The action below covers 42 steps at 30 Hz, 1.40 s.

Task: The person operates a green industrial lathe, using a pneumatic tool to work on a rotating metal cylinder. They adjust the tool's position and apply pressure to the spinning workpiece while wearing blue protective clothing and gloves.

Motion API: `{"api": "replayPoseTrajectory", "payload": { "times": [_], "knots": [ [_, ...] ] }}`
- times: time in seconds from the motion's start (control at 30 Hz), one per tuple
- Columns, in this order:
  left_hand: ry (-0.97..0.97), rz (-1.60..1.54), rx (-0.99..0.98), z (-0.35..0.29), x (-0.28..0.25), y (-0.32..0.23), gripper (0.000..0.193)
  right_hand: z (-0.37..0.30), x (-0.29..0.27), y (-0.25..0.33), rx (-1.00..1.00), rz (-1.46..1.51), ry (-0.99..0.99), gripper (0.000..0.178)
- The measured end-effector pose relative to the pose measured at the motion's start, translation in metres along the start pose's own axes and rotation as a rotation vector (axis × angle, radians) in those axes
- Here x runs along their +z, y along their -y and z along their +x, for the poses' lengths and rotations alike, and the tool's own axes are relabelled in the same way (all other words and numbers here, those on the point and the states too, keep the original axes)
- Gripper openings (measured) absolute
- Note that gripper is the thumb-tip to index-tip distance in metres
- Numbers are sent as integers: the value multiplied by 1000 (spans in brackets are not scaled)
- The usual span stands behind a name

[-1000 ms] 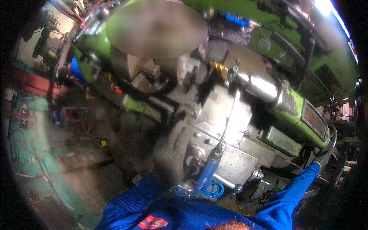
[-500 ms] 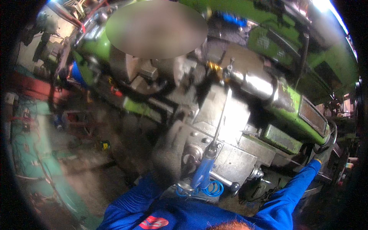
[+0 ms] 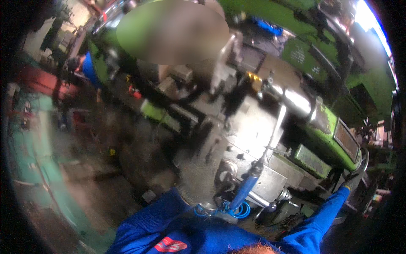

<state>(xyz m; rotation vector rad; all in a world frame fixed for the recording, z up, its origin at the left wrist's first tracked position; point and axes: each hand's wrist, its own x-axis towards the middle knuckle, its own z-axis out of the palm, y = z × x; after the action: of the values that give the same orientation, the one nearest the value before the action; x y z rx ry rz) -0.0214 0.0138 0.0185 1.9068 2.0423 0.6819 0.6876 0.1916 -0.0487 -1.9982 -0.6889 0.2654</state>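
Observation:
A large green metal lathe fills the middle. My left hand (image 3: 201, 171), in a grey glove, is beside the machine's carriage (image 3: 270, 180); motion smears its fingers. Just right of it a blue air gun (image 3: 245, 190) stands tilted, its long thin nozzle pointing up and right. Blue coiled hose (image 3: 239, 210) lies by its lower end. My right arm reaches far right, where my gloved right hand (image 3: 352, 177) is closed on the rim of the tailstock handwheel (image 3: 365, 163). A gold-coloured drill bit (image 3: 255, 79) sits at the front of the bright tailstock barrel (image 3: 294, 101).
A blurred oval hides the upper left of the machine. Small lever handles (image 3: 270, 207) stick out at the carriage's front. A green block (image 3: 312, 161) sits below the tailstock (image 3: 332, 127). Teal floor (image 3: 53, 190) runs along the left, with a red beam (image 3: 44, 95) beyond it.
The view has swung, so the machine and air gun sit further right in the picture. My left hand also appears further right, still beside the carriage. My right hand stays at the handwheel.

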Motion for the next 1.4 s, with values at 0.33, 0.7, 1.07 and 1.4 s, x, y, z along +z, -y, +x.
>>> {"api": "replayPoseTrajectory", "payload": {
  "times": [0.33, 0.7, 1.07, 1.4],
  "knots": [
    [-9, -76, 215, 2, 9, 17, 76, -60, 1, 82, -120, -835, -181, 103],
    [27, -149, 192, 11, -3, 11, 80, -33, -8, 63, -244, -810, -93, 106],
    [111, -130, 52, 5, -2, 5, 84, -40, -6, 90, -51, -775, -41, 102],
    [84, -148, 212, 9, -1, 13, 77, 36, -44, 25, -285, -845, 46, 101]
  ]
}}
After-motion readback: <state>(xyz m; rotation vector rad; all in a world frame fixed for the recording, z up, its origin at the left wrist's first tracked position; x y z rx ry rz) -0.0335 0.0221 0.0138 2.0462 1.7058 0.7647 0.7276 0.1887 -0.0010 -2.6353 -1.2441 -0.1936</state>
